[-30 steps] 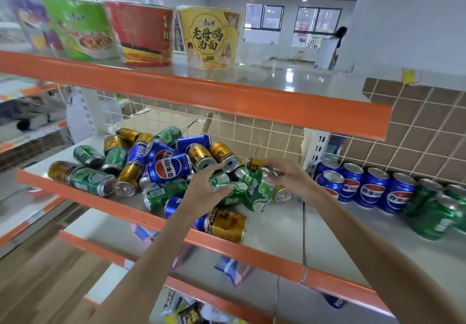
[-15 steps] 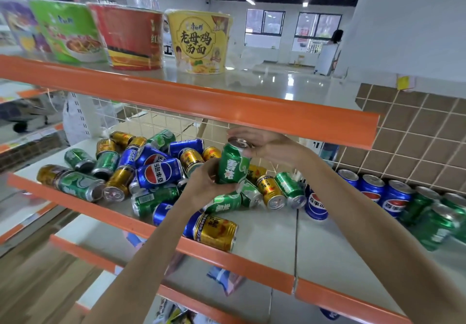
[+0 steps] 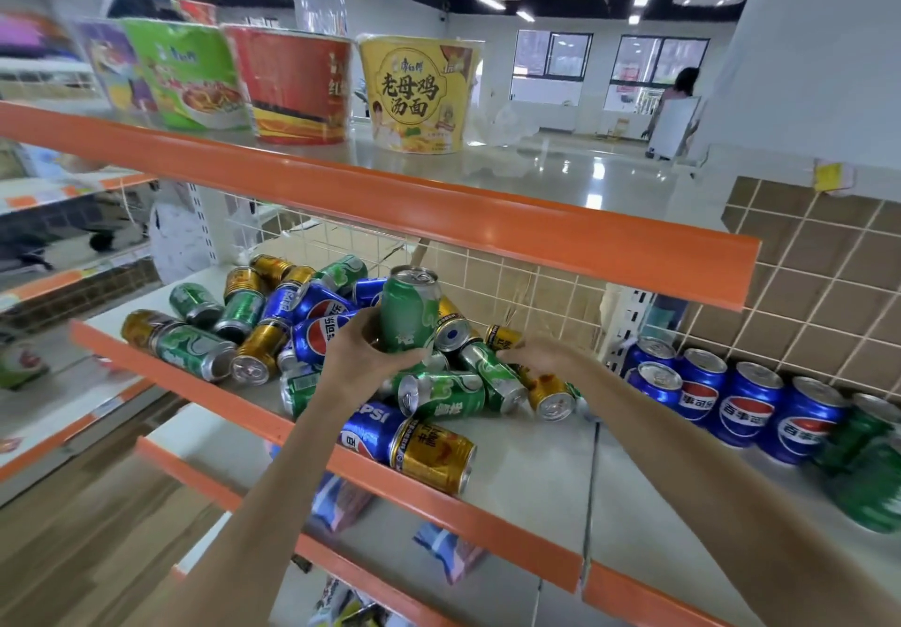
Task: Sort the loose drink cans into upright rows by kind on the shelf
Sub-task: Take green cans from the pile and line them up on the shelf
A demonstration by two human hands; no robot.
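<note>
A heap of loose cans (image 3: pixel 312 319), blue, green and gold, lies on its side on the middle shelf (image 3: pixel 531 475). My left hand (image 3: pixel 358 356) grips an upright green can (image 3: pixel 408 312) by its lower half, raised above the heap. To its right, my right hand (image 3: pixel 543 358) reaches low into the heap. Its fingers stretch left over a lying green can (image 3: pixel 490 375) and a gold can (image 3: pixel 548 395). Upright blue cans (image 3: pixel 741 407) stand in rows at the right, with blurred green cans (image 3: pixel 868 465) beyond them.
The upper shelf's orange lip (image 3: pixel 439 217) hangs close above the heap and carries instant noodle cups (image 3: pixel 419 95). A wire grid (image 3: pixel 526 285) backs the can shelf. A gold can (image 3: pixel 434 456) lies at the front edge. Snack packets (image 3: pixel 341 499) sit on the shelf below.
My right hand lifted the green can out of the heap and passed it to my left hand. The right hand has let go and dropped back to the heap.
</note>
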